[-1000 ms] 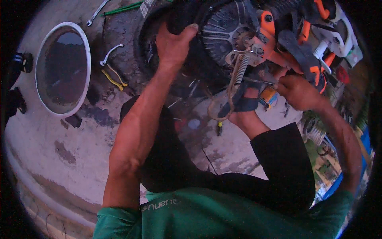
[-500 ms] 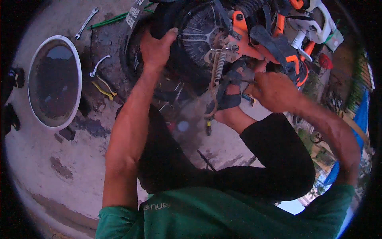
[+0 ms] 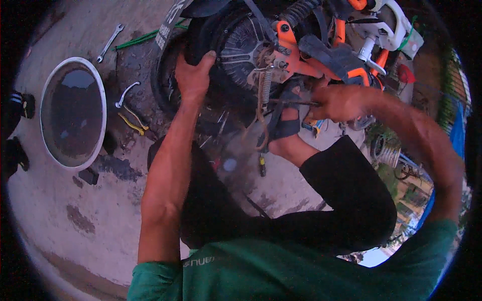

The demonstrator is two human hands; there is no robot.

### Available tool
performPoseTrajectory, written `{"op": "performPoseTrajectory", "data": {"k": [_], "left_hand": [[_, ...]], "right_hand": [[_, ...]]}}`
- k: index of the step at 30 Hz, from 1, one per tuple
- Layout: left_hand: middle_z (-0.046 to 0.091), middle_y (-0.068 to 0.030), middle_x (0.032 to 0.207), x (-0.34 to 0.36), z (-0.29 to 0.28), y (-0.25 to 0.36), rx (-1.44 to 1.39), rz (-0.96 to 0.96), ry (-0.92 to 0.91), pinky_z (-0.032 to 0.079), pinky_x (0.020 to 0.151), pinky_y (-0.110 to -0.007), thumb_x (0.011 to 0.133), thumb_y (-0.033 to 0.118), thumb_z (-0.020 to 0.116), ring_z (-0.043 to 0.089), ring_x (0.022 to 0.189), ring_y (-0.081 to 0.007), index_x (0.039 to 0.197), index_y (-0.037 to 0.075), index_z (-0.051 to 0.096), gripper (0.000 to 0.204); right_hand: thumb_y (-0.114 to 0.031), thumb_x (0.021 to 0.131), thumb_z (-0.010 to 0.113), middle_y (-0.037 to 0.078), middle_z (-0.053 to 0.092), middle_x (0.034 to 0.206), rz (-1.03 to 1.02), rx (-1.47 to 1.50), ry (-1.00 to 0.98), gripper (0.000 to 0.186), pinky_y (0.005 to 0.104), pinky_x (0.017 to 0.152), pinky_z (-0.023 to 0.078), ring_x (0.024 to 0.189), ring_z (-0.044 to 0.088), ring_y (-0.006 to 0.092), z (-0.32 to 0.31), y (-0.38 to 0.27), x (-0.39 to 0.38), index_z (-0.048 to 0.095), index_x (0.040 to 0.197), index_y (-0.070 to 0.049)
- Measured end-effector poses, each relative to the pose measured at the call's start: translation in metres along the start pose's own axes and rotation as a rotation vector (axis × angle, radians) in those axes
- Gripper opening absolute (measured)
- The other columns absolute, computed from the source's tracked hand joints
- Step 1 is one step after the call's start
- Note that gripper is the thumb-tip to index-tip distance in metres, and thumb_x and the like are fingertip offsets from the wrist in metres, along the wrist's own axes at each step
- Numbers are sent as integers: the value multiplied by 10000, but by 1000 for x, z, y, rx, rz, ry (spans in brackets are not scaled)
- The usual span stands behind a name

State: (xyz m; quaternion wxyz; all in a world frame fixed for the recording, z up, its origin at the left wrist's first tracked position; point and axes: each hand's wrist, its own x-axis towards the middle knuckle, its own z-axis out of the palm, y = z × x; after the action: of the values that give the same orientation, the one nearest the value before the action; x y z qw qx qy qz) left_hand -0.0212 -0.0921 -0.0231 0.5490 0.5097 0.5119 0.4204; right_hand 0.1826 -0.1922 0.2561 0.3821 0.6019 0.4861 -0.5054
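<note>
I see two hands set apart: the left hand [image 3: 193, 78] grips the tyre [image 3: 199, 37] of the wheel [image 3: 241, 50], which sits ahead of the person, and the right hand [image 3: 341, 103] is wrapped around a thin dark tool [image 3: 293, 102] pointing toward the spring [image 3: 266, 85]; I can't tell whether they touch. Farther left, I make out yellow-handled pliers [image 3: 131, 124], a spanner [image 3: 110, 43] and a white-rimmed basin [image 3: 104, 116].

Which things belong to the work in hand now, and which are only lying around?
In use:
- black tyre, left hand on it
- thin dark tool, held by right hand

Apparently lying around:
- silver wrench
- yellow-handled pliers
- white-rimmed basin
</note>
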Motion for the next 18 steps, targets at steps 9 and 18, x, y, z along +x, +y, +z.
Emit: {"op": "performPoseTrajectory", "data": {"k": [9, 18], "left_hand": [[610, -254, 1308, -5, 1, 0, -13, 3, 55, 403, 1076, -384, 735, 339, 816, 568, 1232, -342, 1334, -91, 534, 789], [591, -234, 1331, -2, 0, 10, -23, 19, -8, 383, 1095, -377, 742, 311, 827, 549, 1241, -321, 1335, -96, 520, 783]], "right_hand": [[-252, 1001, 571, -36, 379, 602, 57, 1383, -395, 223, 222, 358, 248, 437, 322, 41, 19, 61, 33, 542, 881, -66], [-183, 905, 699, -7, 469, 667, 107, 1357, -71, 206, 225, 391, 250, 467, 356, 51, 65, 26, 12, 525, 841, -93]]}}
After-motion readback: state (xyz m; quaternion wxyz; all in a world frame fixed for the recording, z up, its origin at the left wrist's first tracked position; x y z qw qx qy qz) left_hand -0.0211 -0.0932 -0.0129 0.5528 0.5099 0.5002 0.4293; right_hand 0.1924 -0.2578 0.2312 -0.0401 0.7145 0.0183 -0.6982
